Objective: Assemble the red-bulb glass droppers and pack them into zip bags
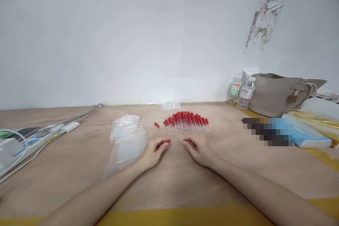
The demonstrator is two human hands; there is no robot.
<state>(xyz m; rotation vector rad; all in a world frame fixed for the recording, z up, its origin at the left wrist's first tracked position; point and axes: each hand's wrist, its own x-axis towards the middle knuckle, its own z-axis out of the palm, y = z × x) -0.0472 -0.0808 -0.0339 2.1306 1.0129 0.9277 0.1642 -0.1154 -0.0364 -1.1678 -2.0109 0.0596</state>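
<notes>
Judged step: bringing red bulb (168, 141) and clear tube (179, 138) into line.
Left hand (153, 153) is gripping the bulb, right hand (200, 150) is pinching the tube, fingers closing on both, near the red-topped droppers (186, 118); continuing is likely calling for steady alignment.

Smooth droppers (185, 116); glossy plastic bags (129, 148).

I'm looking in on what seems a makeshift workshop: brown paper-covered table (180, 187), fanned red-bulbed slender clear droppers (186, 117), transparent flat plastic bags (129, 146) left of the droppers, scuffed white wall (148, 39) behind them
</notes>
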